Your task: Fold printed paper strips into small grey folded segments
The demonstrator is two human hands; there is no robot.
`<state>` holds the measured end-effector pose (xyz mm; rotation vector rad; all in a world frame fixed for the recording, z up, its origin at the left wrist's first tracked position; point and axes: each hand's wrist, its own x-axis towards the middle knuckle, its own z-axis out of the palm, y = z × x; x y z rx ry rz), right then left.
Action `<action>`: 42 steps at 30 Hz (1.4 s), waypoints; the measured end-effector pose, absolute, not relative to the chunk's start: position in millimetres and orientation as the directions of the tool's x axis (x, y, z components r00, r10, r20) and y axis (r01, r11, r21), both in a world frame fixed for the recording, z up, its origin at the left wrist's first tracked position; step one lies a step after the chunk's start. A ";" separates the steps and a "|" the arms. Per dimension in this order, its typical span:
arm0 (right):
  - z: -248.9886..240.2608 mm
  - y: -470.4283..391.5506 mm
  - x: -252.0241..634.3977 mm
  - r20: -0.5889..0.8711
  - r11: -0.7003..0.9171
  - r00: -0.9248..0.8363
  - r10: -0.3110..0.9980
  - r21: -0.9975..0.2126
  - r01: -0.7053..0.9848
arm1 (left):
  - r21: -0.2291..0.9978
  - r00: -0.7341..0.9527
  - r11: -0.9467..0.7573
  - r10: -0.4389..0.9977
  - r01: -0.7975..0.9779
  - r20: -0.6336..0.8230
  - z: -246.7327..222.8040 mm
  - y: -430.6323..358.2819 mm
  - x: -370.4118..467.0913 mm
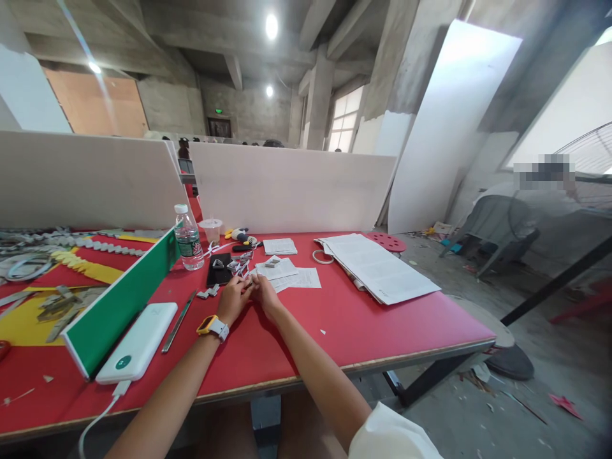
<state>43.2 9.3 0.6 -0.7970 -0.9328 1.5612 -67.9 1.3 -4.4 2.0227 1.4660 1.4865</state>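
My left hand point(234, 298) and my right hand point(264, 296) meet over the red table, fingers closed and fingertips together. Whatever they pinch is too small and too covered to make out. Just beyond them lie several small folded grey-white strips point(238, 265), partly on a black pad point(218, 269). A further folded piece point(207, 292) rests left of my left hand. Beside my right hand are printed paper sheets point(306, 278), with a small folded piece point(272, 261) on top. My left wrist wears a yellow-cased watch point(208, 325).
A green divider point(129, 293) stands on the left, near a white power bank point(138, 344) with a cable, metal tweezers point(178, 322) and a water bottle point(188, 239). A plastic cup point(211, 233) is behind. Large paper sheets point(377, 264) lie right. A white panel point(291, 188) closes the back.
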 end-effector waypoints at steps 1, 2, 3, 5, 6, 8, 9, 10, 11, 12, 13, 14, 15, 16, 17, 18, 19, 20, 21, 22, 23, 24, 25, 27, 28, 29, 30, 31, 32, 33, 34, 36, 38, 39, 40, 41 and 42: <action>2.3 9.1 44.0 -0.021 -0.126 -0.215 0.976 -0.865 -0.486 | 0.678 -0.023 -0.460 0.818 0.573 0.574 -4.1 2.3 -69.0; 3.9 9.1 45.1 -0.023 -0.157 -0.256 0.966 -0.841 -0.518 | 0.684 -0.024 -0.452 0.824 0.572 0.566 -3.6 3.2 -70.1; 5.3 9.5 46.4 -0.026 -0.187 -0.292 0.956 -0.822 -0.538 | 0.689 -0.022 -0.452 0.827 0.567 0.561 -2.9 4.0 -71.2; 7.1 10.3 49.1 -0.047 -0.219 -0.311 0.949 -0.809 -0.545 | 0.698 -0.013 -0.469 0.826 0.541 0.564 -1.4 4.9 -73.0; 7.2 10.7 50.3 -0.060 -0.222 -0.297 0.953 -0.805 -0.550 | 0.701 -0.013 -0.478 0.821 0.529 0.570 -0.7 5.0 -73.8; 5.6 11.4 52.1 -0.067 -0.198 -0.246 0.967 -0.804 -0.561 | 0.704 -0.035 -0.477 0.815 0.526 0.578 0.5 5.1 -74.9; 4.1 11.7 52.5 -0.061 -0.175 -0.215 0.975 -0.810 -0.560 | 0.705 -0.053 -0.462 0.816 0.538 0.575 1.0 5.2 -75.3; 2.4 12.2 52.8 -0.051 -0.144 -0.181 0.982 -0.823 -0.550 | 0.705 -0.068 -0.439 0.822 0.556 0.566 1.5 5.4 -75.6; 0.6 12.9 52.9 -0.043 -0.112 -0.140 0.989 -0.841 -0.529 | 0.705 -0.074 -0.414 0.832 0.576 0.550 1.8 5.7 -75.8; -1.0 13.7 52.9 -0.038 -0.080 -0.094 0.995 -0.862 -0.501 | 0.706 -0.073 -0.390 0.846 0.591 0.529 2.0 6.1 -75.9; -2.3 14.6 52.9 -0.034 -0.054 -0.052 0.998 -0.881 -0.471 | 0.711 -0.066 -0.371 0.861 0.597 0.504 2.1 6.7 -75.9; -3.4 15.6 53.0 -0.031 -0.038 -0.023 0.999 -0.896 -0.443 | 0.724 -0.057 -0.358 0.876 0.589 0.480 2.1 7.2 -75.8; -4.2 16.4 53.2 -0.029 -0.031 -0.011 1.000 -0.905 -0.424 | 0.743 -0.049 -0.351 0.888 0.570 0.457 2.0 7.6 -75.8; -4.8 17.2 53.4 -0.026 -0.031 -0.018 0.999 -0.909 -0.416 | 0.766 -0.041 -0.345 0.900 0.542 0.434 1.9 7.8 -75.8; -5.4 17.7 53.7 -0.021 -0.035 -0.040 0.999 -0.909 -0.415 | 0.793 -0.037 -0.334 0.912 0.509 0.408 1.8 7.8 -75.7; -6.0 18.2 54.0 -0.012 -0.036 -0.062 0.998 -0.909 -0.415 | 0.823 -0.037 -0.315 0.926 0.473 0.376 1.8 7.6 -75.7; -6.7 18.5 54.2 -0.001 -0.033 -0.079 0.997 -0.910 -0.413 | 0.851 -0.040 -0.288 0.940 0.440 0.339 1.9 7.2 -75.6; -7.5 18.7 54.3 0.012 -0.027 -0.091 0.996 -0.913 -0.408 | 0.875 -0.045 -0.256 0.953 0.410 0.300 2.1 6.6 -75.4; -8.3 18.9 54.4 0.024 -0.017 -0.098 0.995 -0.917 -0.399 | 0.894 -0.051 -0.224 0.963 0.389 0.263 2.6 5.9 -75.1; -9.0 19.1 54.4 0.034 -0.008 -0.101 0.994 -0.922 -0.387 | 0.905 -0.059 -0.196 0.970 0.379 0.235 3.3 5.1 -74.7; -9.5 19.2 54.3 0.039 -0.002 -0.102 0.994 -0.927 -0.375 | 0.906 -0.064 -0.179 0.974 0.384 0.219 4.2 4.3 -74.2; -9.5 19.3 54.3 0.040 0.000 -0.104 0.994 -0.932 -0.361 | 0.899 -0.071 -0.170 0.974 0.403 0.216 5.2 3.6 -73.7; -9.1 19.4 54.2 0.042 0.005 -0.099 0.994 -0.938 -0.346 | 0.886 -0.076 -0.169 0.972 0.433 0.223 6.4 2.8 -73.1; -7.0 19.5 54.1 0.048 0.027 -0.066 0.997 -0.958 -0.284 | 0.840 -0.088 -0.184 0.961 0.510 0.263 9.0 1.3 -71.9; -5.5 19.6 54.1 0.061 0.052 -0.029 0.998 -0.971 -0.233 | 0.805 -0.093 -0.191 0.952 0.561 0.291 10.4 0.4 -71.3; -4.0 19.7 53.9 0.076 0.077 0.010 0.997 -0.985 -0.154 | 0.757 -0.094 -0.196 0.942 0.623 0.321 11.8 -0.6 -70.7; -2.6 19.8 53.7 0.104 0.107 0.038 0.994 -0.991 -0.076 | 0.699 -0.095 -0.191 0.933 0.689 0.348 13.2 -1.8 -70.2; -1.6 19.8 53.4 0.126 0.127 0.059 0.990 -0.992 -0.018 | 0.642 -0.106 -0.169 0.924 0.748 0.366 14.7 -3.0 -69.9; -1.1 19.8 53.0 0.138 0.136 0.070 0.988 -0.990 0.027 | 0.584 -0.130 -0.132 0.914 0.801 0.385 16.2 -4.2 -70.0; -1.1 19.7 52.5 0.147 0.143 0.069 0.987 -0.988 0.065 | 0.527 -0.162 -0.089 0.897 0.845 0.411 17.6 -5.1 -70.7; -1.5 19.7 52.0 0.153 0.146 0.063 0.986 -0.984 0.099 | 0.476 -0.199 -0.039 0.876 0.878 0.439 18.9 -5.5 -72.2; -3.1 20.2 51.3 0.171 0.160 0.045 0.984 -0.970 0.183 | 0.402 -0.251 0.042 0.837 0.915 0.486 20.8 -3.9 -77.3; -4.4 21.9 50.5 0.224 0.198 0.057 0.973 -0.934 0.297 | 0.392 -0.350 0.173 0.828 0.903 0.439 21.6 2.6 -84.8; -4.7 23.4 50.0 0.269 0.227 0.066 0.961 -0.902 0.368 | 0.388 -0.398 0.241 0.826 0.890 0.399 21.6 8.1 -88.8; -4.6 25.1 49.2 0.309 0.247 0.077 0.948 -0.866 0.435 | 0.374 -0.439 0.303 0.822 0.876 0.362 21.6 15.0 -92.5; -4.2 27.0 48.2 0.335 0.255 0.082 0.939 -0.834 0.490 | 0.360 -0.474 0.357 0.821 0.862 0.319 21.7 23.0 -95.8; -3.7 29.0 46.9 0.357 0.262 0.083 0.930 -0.805 0.532 | 0.351 -0.499 0.399 0.825 0.847 0.265 21.8 31.9 -98.3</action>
